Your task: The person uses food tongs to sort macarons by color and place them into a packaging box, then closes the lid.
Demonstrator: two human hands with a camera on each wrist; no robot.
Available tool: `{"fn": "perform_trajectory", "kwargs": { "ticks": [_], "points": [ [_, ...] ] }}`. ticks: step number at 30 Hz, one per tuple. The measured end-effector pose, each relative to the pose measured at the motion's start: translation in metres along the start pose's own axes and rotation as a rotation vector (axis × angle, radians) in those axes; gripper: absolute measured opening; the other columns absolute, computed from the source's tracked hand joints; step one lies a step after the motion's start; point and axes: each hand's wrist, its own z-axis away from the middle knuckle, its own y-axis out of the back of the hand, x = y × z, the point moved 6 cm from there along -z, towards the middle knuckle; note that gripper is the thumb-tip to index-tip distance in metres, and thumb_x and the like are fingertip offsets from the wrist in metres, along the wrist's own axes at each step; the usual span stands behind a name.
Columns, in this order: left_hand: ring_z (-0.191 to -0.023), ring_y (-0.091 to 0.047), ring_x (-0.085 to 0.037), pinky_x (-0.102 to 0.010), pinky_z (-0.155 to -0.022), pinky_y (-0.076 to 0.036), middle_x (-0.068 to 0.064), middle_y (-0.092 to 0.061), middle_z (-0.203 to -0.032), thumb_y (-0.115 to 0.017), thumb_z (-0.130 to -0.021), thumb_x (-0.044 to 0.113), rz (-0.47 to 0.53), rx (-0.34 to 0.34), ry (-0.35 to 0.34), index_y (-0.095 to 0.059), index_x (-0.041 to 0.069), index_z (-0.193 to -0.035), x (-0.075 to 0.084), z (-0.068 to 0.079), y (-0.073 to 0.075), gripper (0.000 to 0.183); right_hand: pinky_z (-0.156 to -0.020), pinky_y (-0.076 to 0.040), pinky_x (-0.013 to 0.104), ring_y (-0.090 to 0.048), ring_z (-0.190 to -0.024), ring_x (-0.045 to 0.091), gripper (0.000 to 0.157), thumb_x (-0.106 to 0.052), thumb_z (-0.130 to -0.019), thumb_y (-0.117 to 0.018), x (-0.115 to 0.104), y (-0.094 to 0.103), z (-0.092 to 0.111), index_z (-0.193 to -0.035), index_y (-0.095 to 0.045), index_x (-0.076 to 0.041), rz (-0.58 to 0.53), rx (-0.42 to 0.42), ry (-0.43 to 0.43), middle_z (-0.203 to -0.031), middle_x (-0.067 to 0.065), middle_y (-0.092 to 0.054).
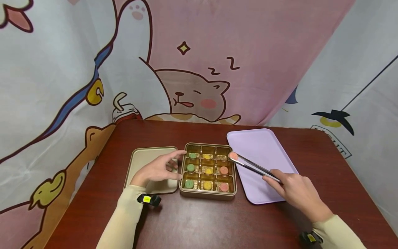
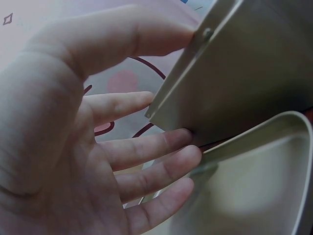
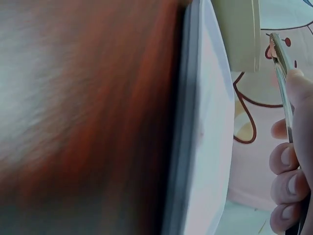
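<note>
A square gold tin [image 1: 206, 196] with a divided insert stands mid-table. Its left column holds green round pieces [image 1: 191, 168], the middle column yellow ones [image 1: 207, 185], and two pink ones [image 1: 224, 187] lie in the right column's middle and front compartments. My right hand [image 1: 300, 193] grips metal tongs [image 1: 256, 167], whose tips pinch another pink piece [image 1: 233, 156] by the tin's back right corner. My left hand [image 1: 160, 169] touches the tin's left side with thumb and index finger spread; in the left wrist view its fingers [image 2: 161, 147] are loosely extended along the tin wall [image 2: 234, 73].
A lilac tray [image 1: 264, 152] lies right of the tin, partly beneath the tongs and right hand. The gold lid [image 1: 146, 155] lies to the left, under the left hand. A printed cloth [image 1: 248, 52] hangs behind the dark red table [image 1: 199, 224].
</note>
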Motion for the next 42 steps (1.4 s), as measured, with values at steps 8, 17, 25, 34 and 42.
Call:
{"fn": "perform_trajectory", "kwargs": {
  "ticks": [8,17,25,34,42],
  "points": [
    [-0.110,-0.065,-0.029,-0.048,-0.098,-0.056,-0.013,-0.057,-0.142,-0.088,-0.086,0.020,0.000,-0.003,-0.002,-0.039,0.017,-0.162,-0.002,-0.002,-0.001,0.090,-0.039,-0.025,0.029,-0.031,-0.044,0.009,0.030,-0.040,-0.089,-0.082,-0.009,-0.007,-0.023,-0.083,-0.058,-0.023,-0.011,0.039,0.055,-0.052,-0.011,-0.038],
    [-0.112,-0.064,-0.028,-0.048,-0.098,-0.056,-0.013,-0.057,-0.144,-0.088,-0.087,0.021,-0.001,-0.006,0.000,-0.039,0.017,-0.162,-0.002,-0.002,-0.001,0.090,-0.037,-0.025,0.031,-0.035,-0.041,0.011,0.034,-0.044,-0.090,-0.081,-0.013,-0.009,-0.032,-0.087,-0.058,-0.018,0.007,0.014,0.036,-0.048,-0.009,-0.038],
    [-0.111,-0.065,-0.029,-0.048,-0.098,-0.056,-0.013,-0.057,-0.143,-0.088,-0.087,0.021,0.000,-0.003,-0.001,-0.039,0.017,-0.162,-0.002,-0.002,0.000,0.090,-0.036,-0.030,0.036,-0.040,-0.042,0.014,0.035,-0.044,-0.091,-0.080,-0.013,-0.006,-0.031,-0.093,-0.060,-0.016,0.006,-0.027,-0.012,-0.049,-0.007,-0.039],
    [-0.110,-0.065,-0.031,-0.048,-0.097,-0.056,-0.013,-0.058,-0.142,-0.087,-0.086,0.019,0.003,-0.003,-0.002,-0.039,0.016,-0.162,-0.002,-0.001,-0.001,0.090,-0.036,-0.034,0.042,-0.049,-0.045,0.019,0.037,-0.044,-0.094,-0.077,-0.009,-0.002,-0.024,-0.106,-0.057,-0.015,0.004,-0.078,-0.097,-0.050,-0.003,-0.043],
    [-0.110,-0.065,-0.029,-0.048,-0.098,-0.056,-0.013,-0.057,-0.144,-0.088,-0.086,0.021,-0.002,-0.002,0.005,-0.039,0.017,-0.162,-0.001,-0.001,0.000,0.090,-0.037,-0.028,0.036,-0.038,-0.044,0.015,0.034,-0.034,-0.092,-0.080,0.003,0.009,-0.013,-0.106,-0.059,-0.013,-0.007,0.015,-0.122,-0.051,-0.006,-0.035]
  ]
}}
